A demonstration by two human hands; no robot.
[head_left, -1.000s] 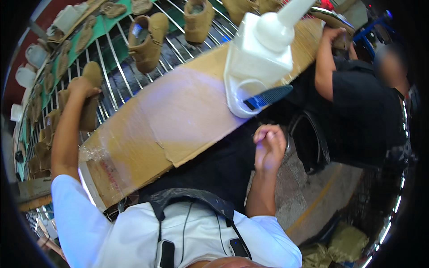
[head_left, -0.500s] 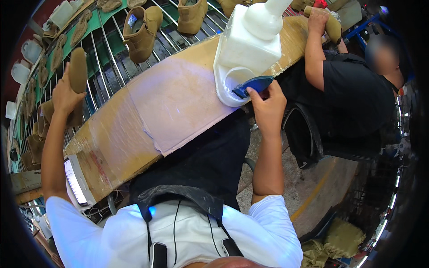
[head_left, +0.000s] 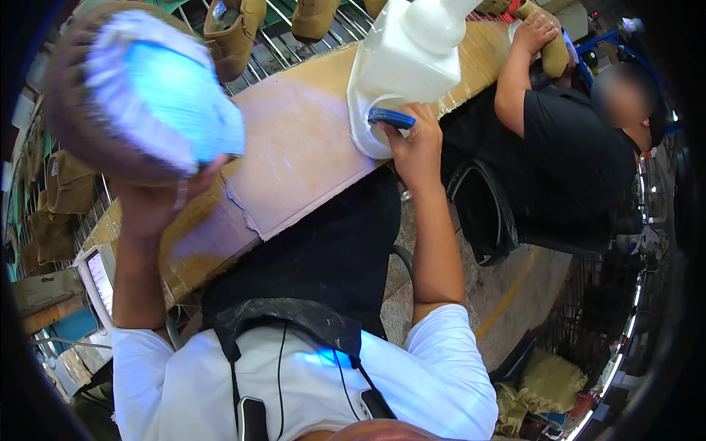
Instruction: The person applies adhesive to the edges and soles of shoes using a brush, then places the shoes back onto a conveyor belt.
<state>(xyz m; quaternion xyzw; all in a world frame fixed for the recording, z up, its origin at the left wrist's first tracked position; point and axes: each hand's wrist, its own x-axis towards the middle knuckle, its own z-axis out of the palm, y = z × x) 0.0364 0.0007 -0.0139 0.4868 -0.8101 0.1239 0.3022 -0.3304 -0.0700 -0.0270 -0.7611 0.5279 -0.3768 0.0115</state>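
Raised close to the camera, a brown boot (head_left: 70, 95) is turned with its underside up; a bright bluish-white light falls on that bottom face. My left hand (head_left: 158, 198) is closed around its lower end, the fingers partly hidden and blurred. Over the bench, my right hand (head_left: 421, 151) pinches a blue brush (head_left: 391, 117). The brush's lower end is at the round opening of a white plastic dispenser (head_left: 430, 70), and its tip is hidden there.
Cardboard (head_left: 301, 140) covers the slanting bench. Beyond it stands a metal rack with several brown boots (head_left: 312, 18). A small screen device (head_left: 103, 275) sits at the bench's left end. To the right, a seated co-worker in black (head_left: 573, 158) handles a tan boot.
My left hand has come from the rack toward the camera, bringing the boot up with its bottom showing. My right hand has tilted the brush at the dispenser opening.
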